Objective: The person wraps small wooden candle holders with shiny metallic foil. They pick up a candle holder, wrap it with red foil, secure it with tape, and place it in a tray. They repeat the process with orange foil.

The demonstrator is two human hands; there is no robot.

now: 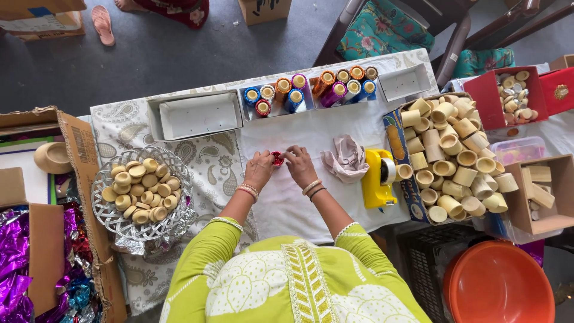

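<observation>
Red foil-covered small piece (277, 158) sat at mid-table on the white cloth (335, 128), pinched between both hands | left hand (259, 170) and right hand (300, 165) were together, fingers clamped on it; step judged: wrapping in progress | next move called for pressing foil edges flat; silver basket (110, 218) lay left, yellow tape dispenser (378, 177) right

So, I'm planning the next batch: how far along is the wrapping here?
Done: no wrapped pieces show on the table. In hand: the left hand and right hand hold one small red piece between them over the white cloth. Left: the silver basket is piled with bare discs, and the box with bare cups.
</observation>
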